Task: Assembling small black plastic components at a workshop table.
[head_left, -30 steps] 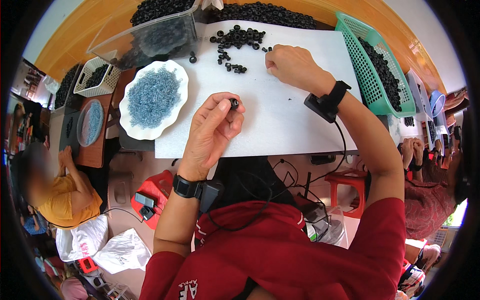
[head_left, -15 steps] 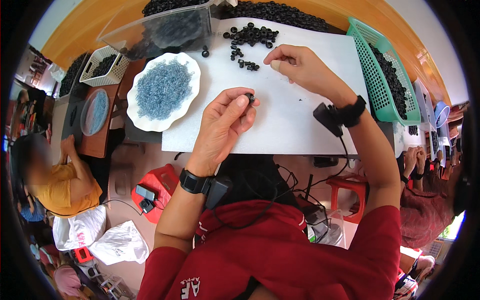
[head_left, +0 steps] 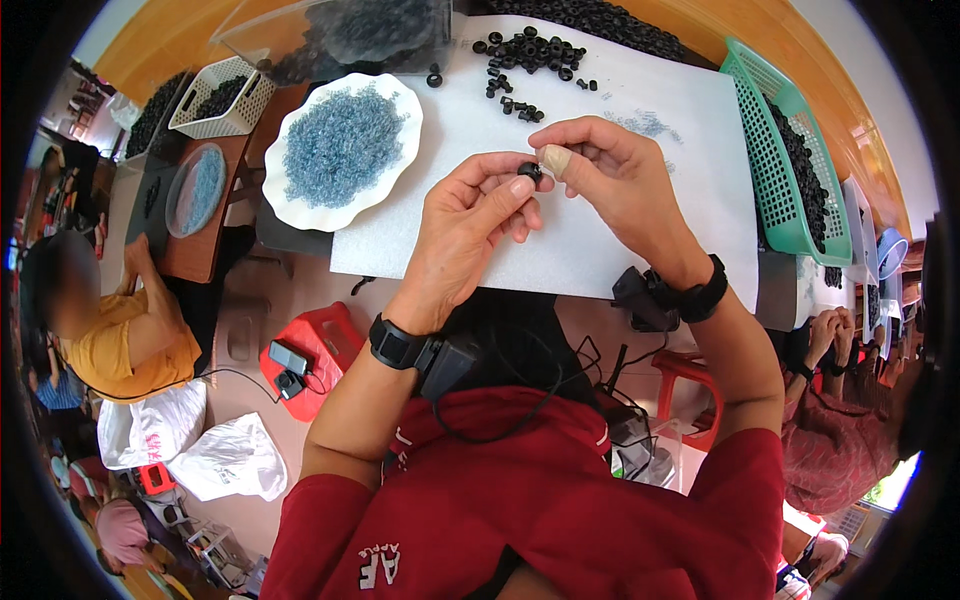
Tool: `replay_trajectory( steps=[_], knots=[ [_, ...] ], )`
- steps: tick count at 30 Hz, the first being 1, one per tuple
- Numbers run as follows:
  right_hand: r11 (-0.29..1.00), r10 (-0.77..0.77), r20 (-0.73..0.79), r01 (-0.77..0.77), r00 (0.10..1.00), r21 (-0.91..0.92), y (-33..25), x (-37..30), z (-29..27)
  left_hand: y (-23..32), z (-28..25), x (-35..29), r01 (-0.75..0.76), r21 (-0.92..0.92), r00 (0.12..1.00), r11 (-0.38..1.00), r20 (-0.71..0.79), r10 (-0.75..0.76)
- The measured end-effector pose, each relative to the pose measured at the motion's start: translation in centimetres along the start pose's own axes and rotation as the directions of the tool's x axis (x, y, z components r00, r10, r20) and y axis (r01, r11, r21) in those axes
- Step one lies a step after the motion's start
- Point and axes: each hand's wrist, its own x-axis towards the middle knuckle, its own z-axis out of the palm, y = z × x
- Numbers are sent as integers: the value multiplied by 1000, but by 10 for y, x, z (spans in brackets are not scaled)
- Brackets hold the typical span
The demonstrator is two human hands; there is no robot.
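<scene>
While the left hand (head_left: pixel 462 228) pinches a small black ring (head_left: pixel 529 172) between thumb and forefinger, its other fingers loosely curled, the right hand (head_left: pixel 628 190) sits between three and four o'clock from it, tan-covered thumb and forefinger nearly together beside the ring; whether they grip anything, I cannot tell. Loose black rings (head_left: pixel 533 48) lie at twelve, a scalloped white plate (head_left: pixel 300 213) at nine.

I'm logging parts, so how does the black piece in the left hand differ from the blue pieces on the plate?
The black piece is opaque; the blue pieces look see-through. The black piece is chunky; each of the blue pieces is much smaller. The black piece is pinched in the left hand; the blue pieces lie heaped on the white plate.
</scene>
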Motion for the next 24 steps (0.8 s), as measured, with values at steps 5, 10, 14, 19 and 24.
replay_trajectory(
  steps=[5,10,14,19,24],
  knots=[
    [1000,-11,-79,13,997,27,1,-1,2,2,-1,1,18,-18,1000,1000,9,-18],
    [983,-122,-146,99,982,-158,3,1,-6,1,-1,1,9,-2,1000,1000,20,-9],
    [931,68,-146,-115,987,-347,6,6,-31,2,-1,2,21,-47,999,999,35,-20],
    [780,96,-62,-114,993,-616,14,7,-49,2,-2,1,41,-58,998,998,49,-38],
    [649,-8,-75,-52,997,-759,16,30,-80,2,-3,1,32,-44,999,998,40,-31]
  ],
)
